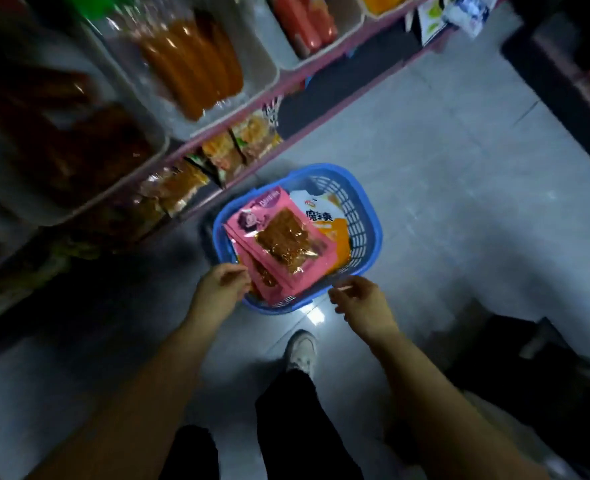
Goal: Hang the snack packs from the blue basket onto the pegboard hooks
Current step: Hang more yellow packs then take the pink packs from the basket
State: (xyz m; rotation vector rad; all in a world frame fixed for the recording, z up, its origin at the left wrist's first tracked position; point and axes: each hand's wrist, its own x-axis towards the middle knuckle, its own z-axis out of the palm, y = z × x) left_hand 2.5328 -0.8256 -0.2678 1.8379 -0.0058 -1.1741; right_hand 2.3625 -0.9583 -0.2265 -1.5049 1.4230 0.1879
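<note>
**Both hands at the near rim of the blue basket**

We look down on a pale tiled floor (442, 174), the largest thing before us, with a pink-edged shelf unit (238, 112) running along our left. Its upper level carries pale trays (272, 64) of long orange and red sausage-like packs, too blurred for us to read. Below the pink edge, a row of small orange-and-clear snack bags (224, 157) faces the aisle. A dark fixture (563, 81) stands at the far right. Our own dark trouser legs (293, 410) and one white shoe (300, 351) fill the bottom centre.

The blue basket (369, 233) sits on the floor just beside the shelf foot, nothing lying between it and us. Inside it we see a stack of pink snack packs (279, 237) with clear windows showing brown strips; the top one bears white lettering at its far end that we cannot make out. Beneath and to the right lies a white-and-orange pack (324, 216) printed with large dark Chinese characters, partly covered by the pink stack.

Our left hand (222, 285) meets the near left corner of the pink stack, fingertips curled against its edge; whether it grips we cannot tell. Our right hand (359, 299) hovers just by the basket's near rim, fingers loosely bent, holding nothing.
</note>
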